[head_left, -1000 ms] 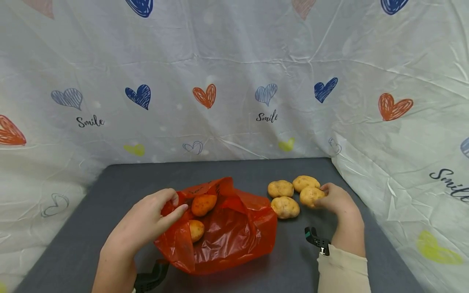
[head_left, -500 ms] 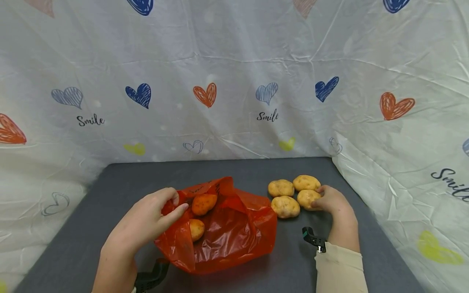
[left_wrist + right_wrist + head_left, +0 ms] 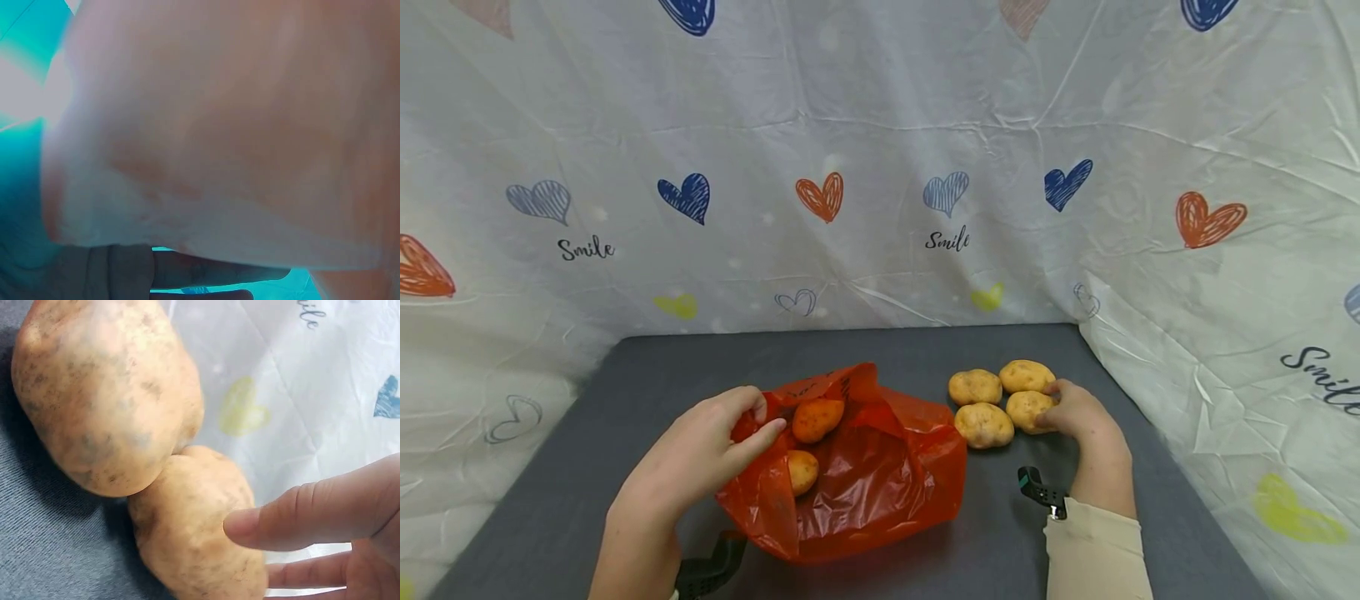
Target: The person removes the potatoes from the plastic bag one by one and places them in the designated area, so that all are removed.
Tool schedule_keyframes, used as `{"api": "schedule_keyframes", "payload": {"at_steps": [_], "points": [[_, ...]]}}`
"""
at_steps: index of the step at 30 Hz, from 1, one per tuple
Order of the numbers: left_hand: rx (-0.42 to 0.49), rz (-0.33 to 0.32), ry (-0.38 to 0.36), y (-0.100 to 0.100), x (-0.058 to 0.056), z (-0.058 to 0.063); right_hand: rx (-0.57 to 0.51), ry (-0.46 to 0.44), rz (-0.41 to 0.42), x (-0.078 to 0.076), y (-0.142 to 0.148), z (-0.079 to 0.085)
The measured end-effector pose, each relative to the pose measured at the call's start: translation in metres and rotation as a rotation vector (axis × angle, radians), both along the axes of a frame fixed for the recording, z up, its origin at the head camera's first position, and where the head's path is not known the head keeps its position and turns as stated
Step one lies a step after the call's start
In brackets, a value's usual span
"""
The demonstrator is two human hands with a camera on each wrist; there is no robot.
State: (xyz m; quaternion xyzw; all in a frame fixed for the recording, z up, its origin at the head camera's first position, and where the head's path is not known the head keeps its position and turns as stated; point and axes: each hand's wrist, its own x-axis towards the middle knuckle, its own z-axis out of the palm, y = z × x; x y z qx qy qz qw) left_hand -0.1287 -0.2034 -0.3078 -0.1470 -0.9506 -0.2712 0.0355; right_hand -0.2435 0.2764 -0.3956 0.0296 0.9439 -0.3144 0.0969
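A crinkled red plastic bag (image 3: pixel 880 500) lies with its mouth toward me, and two potatoes (image 3: pixel 817 419) show inside it. My left hand (image 3: pixel 700 446) holds the bag's left rim, with the thumb over the opening and the other fingertips hidden behind the film. On the right, my right hand (image 3: pixel 1086 417) pinches a potato (image 3: pixel 1028 412) at its right side. In the right wrist view the thumb (image 3: pixel 275 522) lies on that potato (image 3: pixel 197 519), which touches a bigger-looking potato (image 3: pixel 103 394). The left wrist view is mostly blocked by blurred skin.
Three more potatoes sit close around the held one: one at the back (image 3: pixel 1026 376), one at the back left (image 3: pixel 974 387) and one beside the bag (image 3: pixel 983 425). The dark grey table (image 3: pixel 737 358) meets a white heart-printed sheet (image 3: pixel 880 275) behind and at both sides.
My right hand has shifted slightly left with its potato, bringing it up against the neighbouring ones, and then stays there. The left hand and the bag have not moved.
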Motion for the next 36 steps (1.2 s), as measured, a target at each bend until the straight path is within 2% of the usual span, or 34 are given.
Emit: {"api": "schedule_keyframes", "payload": {"at_steps": [4, 8, 15, 19, 26, 29, 33, 36], "points": [[0.001, 0.001, 0.003, 0.000, 0.000, 0.001, 0.019, 0.018, 0.024, 0.007, -0.002, 0.012], [0.003, -0.007, 0.007, 0.001, 0.000, 0.001, 0.005, 0.097, 0.066, 0.018, -0.008, 0.029], [-0.004, -0.003, 0.034, 0.002, -0.001, -0.001, -0.059, 0.334, 0.158, 0.045, -0.037, 0.065], [0.002, -0.005, 0.044, 0.002, 0.000, 0.000, -0.093, 0.456, 0.222, 0.060, -0.062, 0.077], [-0.005, -0.017, 0.081, 0.004, 0.001, -0.001, -0.160, 0.780, 0.433, 0.086, -0.108, 0.086], [-0.007, -0.027, 0.104, 0.005, 0.001, -0.001, -0.198, 0.881, 0.538, 0.100, -0.130, 0.090], [-0.006, -0.042, 0.132, 0.007, 0.001, -0.002, -0.239, 0.889, 0.671, 0.112, -0.160, 0.088], [-0.005, -0.055, 0.148, 0.008, 0.000, -0.003, -0.211, 0.795, 0.744, 0.111, -0.182, 0.076]]}}
